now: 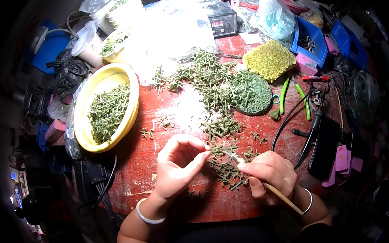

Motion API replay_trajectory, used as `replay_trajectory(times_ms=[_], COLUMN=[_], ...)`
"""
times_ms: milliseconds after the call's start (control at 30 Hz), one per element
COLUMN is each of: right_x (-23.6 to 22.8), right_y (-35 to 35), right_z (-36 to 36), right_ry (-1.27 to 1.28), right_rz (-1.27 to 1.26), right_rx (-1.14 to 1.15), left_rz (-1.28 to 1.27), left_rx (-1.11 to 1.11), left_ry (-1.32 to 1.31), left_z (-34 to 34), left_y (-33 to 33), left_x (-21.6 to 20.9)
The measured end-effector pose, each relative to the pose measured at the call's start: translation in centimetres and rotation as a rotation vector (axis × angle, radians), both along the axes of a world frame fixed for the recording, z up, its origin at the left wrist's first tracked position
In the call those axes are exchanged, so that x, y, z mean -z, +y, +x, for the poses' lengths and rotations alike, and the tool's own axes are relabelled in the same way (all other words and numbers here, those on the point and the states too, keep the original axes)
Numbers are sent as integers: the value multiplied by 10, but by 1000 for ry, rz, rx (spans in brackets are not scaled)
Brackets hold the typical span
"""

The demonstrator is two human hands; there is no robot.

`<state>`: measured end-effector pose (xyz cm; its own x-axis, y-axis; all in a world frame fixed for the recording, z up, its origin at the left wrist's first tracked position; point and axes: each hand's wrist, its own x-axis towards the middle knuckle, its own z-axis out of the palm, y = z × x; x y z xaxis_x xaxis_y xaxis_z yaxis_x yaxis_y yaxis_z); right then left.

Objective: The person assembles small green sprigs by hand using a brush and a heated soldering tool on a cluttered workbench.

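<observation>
Thumb and index finger of my left hand (pixel 177 166) are pinched together at a small green branching piece, mostly hidden by the fingertips. My right hand (pixel 272 171) is closed around a thin tool with a wooden handle (pixel 284 199). Its slim metal tip (pixel 233 156) points left, close to my left fingertips. Under and between my hands lie loose green pieces (pixel 229 173) of the same branching shape. Beyond them a larger heap of green pieces (pixel 206 77) spreads over the red table (pixel 151 176). A round green textured pad (pixel 255 96) borders the heap on the right.
At the left stands a yellow basin (pixel 134 101) holding more green pieces. A yellow rough block (pixel 269 60), green-handled pliers (pixel 283 96), a black phone (pixel 324 147) and cables lie to the right. At the back are plastic bags, a box with a red display (pixel 221 21) and blue bins (pixel 310 36).
</observation>
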<state>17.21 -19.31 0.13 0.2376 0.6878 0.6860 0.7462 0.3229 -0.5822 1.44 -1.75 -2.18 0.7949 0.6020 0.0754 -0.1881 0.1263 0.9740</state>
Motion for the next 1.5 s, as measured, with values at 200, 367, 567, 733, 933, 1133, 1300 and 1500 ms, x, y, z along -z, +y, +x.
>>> replay_trajectory(times_ms=[200,367,567,733,933,1133,1300,1500], right_x=[0,3,4,4,6,3,3,3], right_y=[1,3,2,0,-2,-7,-1,-3], right_z=[0,-2,0,1,2,5,2,0], right_ry=[-39,-97,-155,-166,-151,-104,-90,-95], right_rz=[16,8,-25,-17,35,36,38,77], right_rx=[4,-9,-78,-107,44,124,88,84], left_rz=[109,194,368,538,369,474,455,402], left_rx=[-2,5,-14,-16,-92,-253,-774,-1000], left_ry=[12,33,-23,-36,-35,-108,-152,-197], left_z=[-2,-4,-4,-2,-2,1,-25,-49], left_y=[-2,-1,-2,-2,-6,13,51,111], left_x=[5,5,4,5,7,-10,-53,-55])
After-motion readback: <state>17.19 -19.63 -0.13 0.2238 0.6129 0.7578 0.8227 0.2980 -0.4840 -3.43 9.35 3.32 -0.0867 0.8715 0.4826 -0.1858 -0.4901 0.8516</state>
